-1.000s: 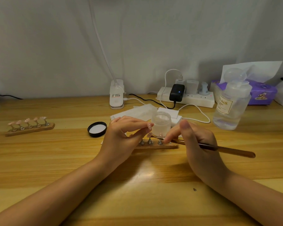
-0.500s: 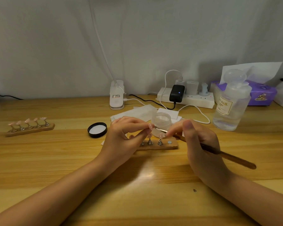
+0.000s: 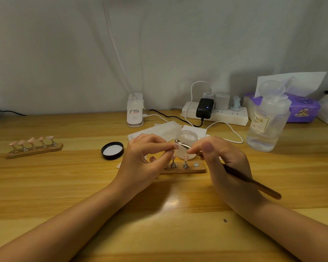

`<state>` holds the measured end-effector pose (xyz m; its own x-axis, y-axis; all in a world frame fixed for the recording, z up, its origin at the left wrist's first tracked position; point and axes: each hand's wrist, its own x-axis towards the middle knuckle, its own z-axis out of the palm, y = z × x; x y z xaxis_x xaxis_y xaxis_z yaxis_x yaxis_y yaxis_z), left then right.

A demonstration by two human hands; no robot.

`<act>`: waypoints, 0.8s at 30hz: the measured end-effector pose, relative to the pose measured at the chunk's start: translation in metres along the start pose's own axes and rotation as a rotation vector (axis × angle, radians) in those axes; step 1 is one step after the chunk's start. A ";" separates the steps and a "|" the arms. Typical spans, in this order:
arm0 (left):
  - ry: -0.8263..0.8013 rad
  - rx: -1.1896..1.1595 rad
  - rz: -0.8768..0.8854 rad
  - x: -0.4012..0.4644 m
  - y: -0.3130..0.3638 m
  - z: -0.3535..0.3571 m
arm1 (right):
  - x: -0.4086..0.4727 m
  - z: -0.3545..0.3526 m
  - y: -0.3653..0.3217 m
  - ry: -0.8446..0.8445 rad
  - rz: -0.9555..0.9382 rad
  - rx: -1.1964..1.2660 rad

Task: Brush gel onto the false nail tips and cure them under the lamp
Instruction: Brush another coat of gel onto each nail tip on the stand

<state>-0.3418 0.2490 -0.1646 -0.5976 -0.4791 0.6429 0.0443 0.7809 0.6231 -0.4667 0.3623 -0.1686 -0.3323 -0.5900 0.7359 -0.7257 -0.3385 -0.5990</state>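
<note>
Nail tip (image 3: pixel 176 146) half-hidden between fingertips (image 3: pixel 169 147)

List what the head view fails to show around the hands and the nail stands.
- Nail tip pinched by the left hand: too small to tell whether gel is on it.
- Near stand: its left end is hidden behind the left hand.
- Brush in the right hand: bristles too small, blurred.
- Lamp: head cut off by the top edge.

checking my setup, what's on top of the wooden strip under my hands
On the wooden strip: two metal nail stands with pinkish tips and one bare round magnet near its right end. The left hand covers the strip's left part, so anything standing there cannot be seen.
</note>
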 end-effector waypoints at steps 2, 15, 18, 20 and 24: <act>0.001 -0.003 -0.011 0.000 0.000 0.000 | -0.001 -0.001 0.000 0.001 0.022 0.017; -0.005 -0.002 -0.021 -0.001 0.002 -0.001 | -0.002 -0.002 0.000 0.044 0.037 0.001; -0.011 -0.004 -0.029 -0.001 0.001 -0.001 | -0.003 -0.004 0.001 0.079 0.091 0.027; -0.012 -0.004 -0.028 -0.001 0.002 -0.001 | -0.002 -0.004 0.001 0.060 0.052 0.005; 0.000 -0.011 -0.022 0.000 0.003 -0.001 | -0.001 0.000 0.001 -0.008 -0.049 -0.073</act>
<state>-0.3408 0.2513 -0.1625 -0.5988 -0.4960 0.6288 0.0400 0.7657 0.6420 -0.4675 0.3627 -0.1698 -0.2908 -0.5802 0.7608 -0.7828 -0.3129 -0.5378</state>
